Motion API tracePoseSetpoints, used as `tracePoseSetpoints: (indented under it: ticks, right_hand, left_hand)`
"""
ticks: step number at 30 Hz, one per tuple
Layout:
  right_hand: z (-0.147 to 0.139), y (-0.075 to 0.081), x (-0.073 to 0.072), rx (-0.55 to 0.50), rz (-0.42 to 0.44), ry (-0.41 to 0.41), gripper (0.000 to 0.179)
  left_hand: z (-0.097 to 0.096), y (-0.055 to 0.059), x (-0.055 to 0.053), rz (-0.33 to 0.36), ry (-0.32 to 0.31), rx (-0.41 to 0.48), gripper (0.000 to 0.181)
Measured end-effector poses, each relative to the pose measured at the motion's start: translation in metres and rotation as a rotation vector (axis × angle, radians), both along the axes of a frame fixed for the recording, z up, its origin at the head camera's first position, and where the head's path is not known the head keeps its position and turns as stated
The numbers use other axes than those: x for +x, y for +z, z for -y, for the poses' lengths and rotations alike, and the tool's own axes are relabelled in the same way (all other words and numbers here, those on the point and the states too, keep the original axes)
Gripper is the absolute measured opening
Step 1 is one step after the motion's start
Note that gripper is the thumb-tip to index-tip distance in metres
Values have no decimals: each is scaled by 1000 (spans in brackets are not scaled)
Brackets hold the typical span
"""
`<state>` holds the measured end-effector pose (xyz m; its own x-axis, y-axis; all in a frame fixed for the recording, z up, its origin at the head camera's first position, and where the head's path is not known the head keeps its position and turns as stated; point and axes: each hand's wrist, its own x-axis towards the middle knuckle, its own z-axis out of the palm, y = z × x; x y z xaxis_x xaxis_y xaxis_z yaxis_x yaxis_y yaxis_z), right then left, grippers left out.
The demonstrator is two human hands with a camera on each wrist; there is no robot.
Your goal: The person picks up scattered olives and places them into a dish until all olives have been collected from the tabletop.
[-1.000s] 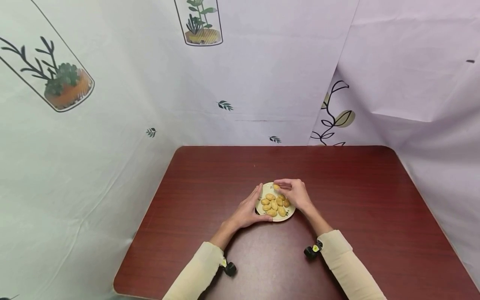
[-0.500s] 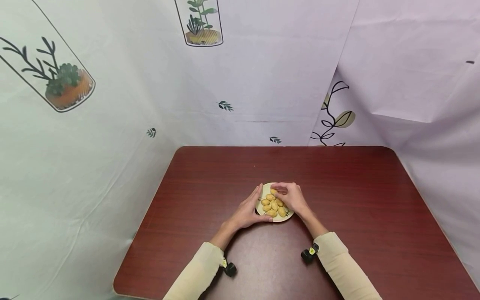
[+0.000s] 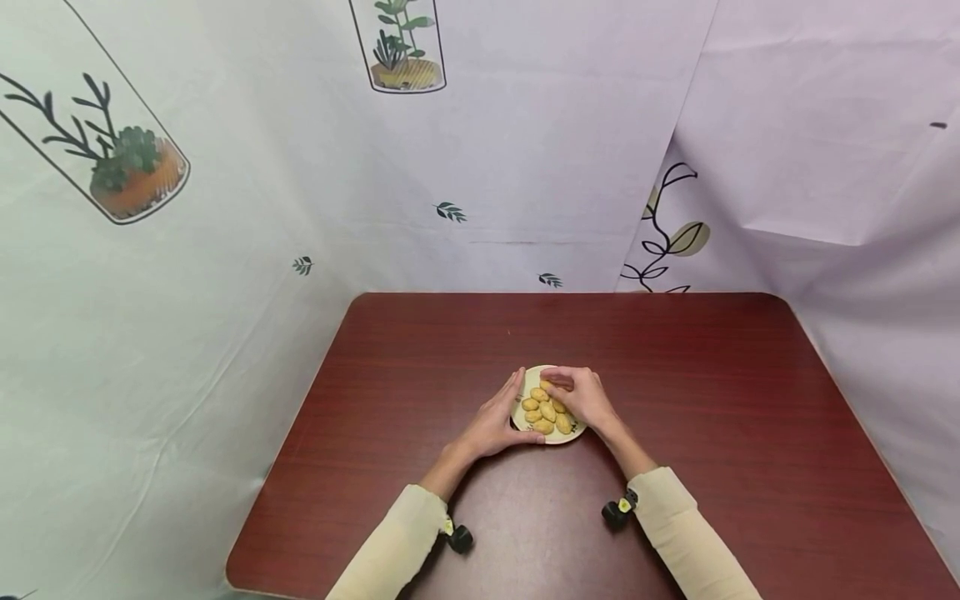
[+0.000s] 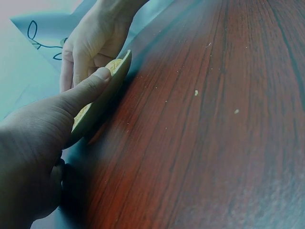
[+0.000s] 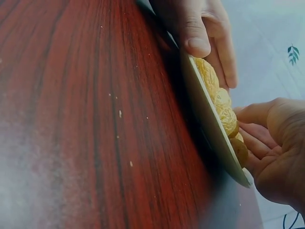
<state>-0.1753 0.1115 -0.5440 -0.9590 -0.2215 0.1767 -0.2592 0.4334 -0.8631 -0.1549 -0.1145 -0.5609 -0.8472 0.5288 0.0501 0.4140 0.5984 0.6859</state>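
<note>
A small pale plate (image 3: 530,380) bears several yellow, wrinkled small potatoes (image 3: 548,412), bunched together. My left hand (image 3: 489,427) holds the plate, its thumb on the near rim and its fingers along the left side. Over the far right part of the plate, my right hand (image 3: 588,400) pinches one potato (image 3: 545,386) between thumb and fingertips, at the far end of the bunch. The right wrist view shows the potatoes (image 5: 208,76) edge-on above the plate's underside (image 5: 206,119). In the left wrist view, the left thumb (image 4: 90,88) presses on the rim.
The plate is near the middle of a dark red wood-grain table (image 3: 420,350) with rounded corners. Small pale crumbs (image 4: 196,92) dot its surface. Light fabric sheets (image 3: 525,150) printed with plants hang behind and at both sides. Each wrist wears a small black camera (image 3: 461,539).
My right hand has moved left and slightly nearer with the pinched potato, from the far rim to beside the other potatoes. The left hand and the plate have stayed in place.
</note>
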Motion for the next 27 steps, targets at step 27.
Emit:
tracePoseSetpoints:
  ticks: [27]
  right_hand:
    - [-68,13,36,-164,-74,-171,31]
  left_hand:
    - [11,6,-2,-7,21,-29,116]
